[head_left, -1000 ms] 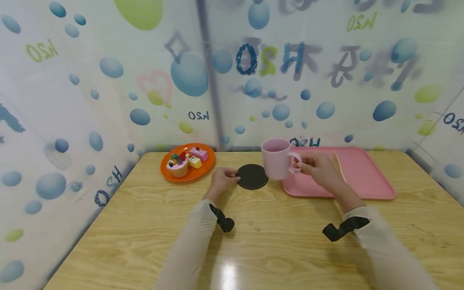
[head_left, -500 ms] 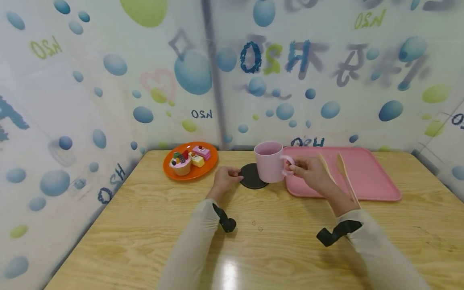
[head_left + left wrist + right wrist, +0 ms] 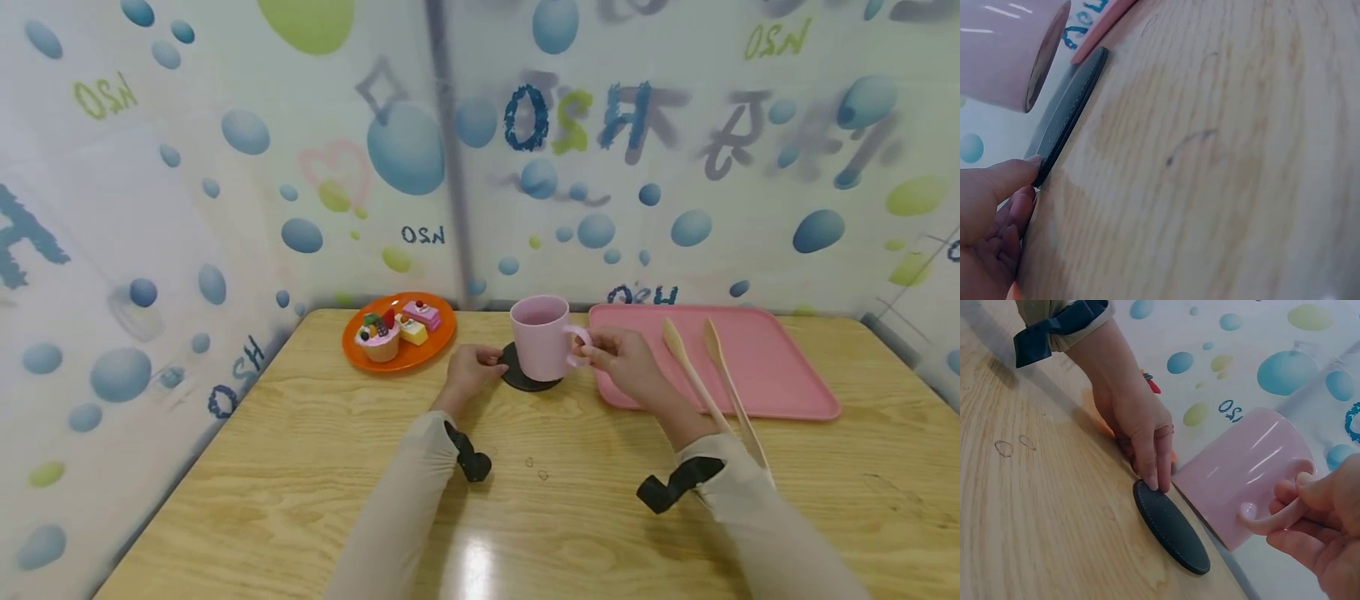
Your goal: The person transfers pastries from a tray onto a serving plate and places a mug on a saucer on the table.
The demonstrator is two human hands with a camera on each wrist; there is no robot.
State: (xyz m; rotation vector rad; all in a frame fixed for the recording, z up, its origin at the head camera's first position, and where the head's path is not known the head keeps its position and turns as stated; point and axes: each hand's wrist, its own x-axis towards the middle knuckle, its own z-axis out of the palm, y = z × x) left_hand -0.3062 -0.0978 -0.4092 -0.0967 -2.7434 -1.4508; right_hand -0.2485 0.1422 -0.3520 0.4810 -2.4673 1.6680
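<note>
A pink mug (image 3: 542, 342) hangs over the round black coaster (image 3: 522, 379). In both wrist views a gap shows between the base of the mug (image 3: 1244, 478) and the coaster (image 3: 1172, 528). My right hand (image 3: 626, 362) grips the mug by its handle, fingers curled round it. My left hand (image 3: 472, 373) pinches the coaster's left edge, the thumb on top of the coaster (image 3: 1069, 119) and fingers at its rim. The coaster lies on the wooden table (image 3: 360, 467).
An orange plate (image 3: 352, 352) with a toy cupcake (image 3: 377, 340) and cake pieces (image 3: 414, 325) stands at the back left. On the right lies a pink tray (image 3: 795, 383) with two wooden utensils (image 3: 723, 362) across it. A patterned curtain (image 3: 480, 192) rises behind the table.
The mug in my right hand has moved left and slightly down, from beside the coaster to over it. My left hand keeps its pinch on the coaster. Both wooden utensils now show more fully.
</note>
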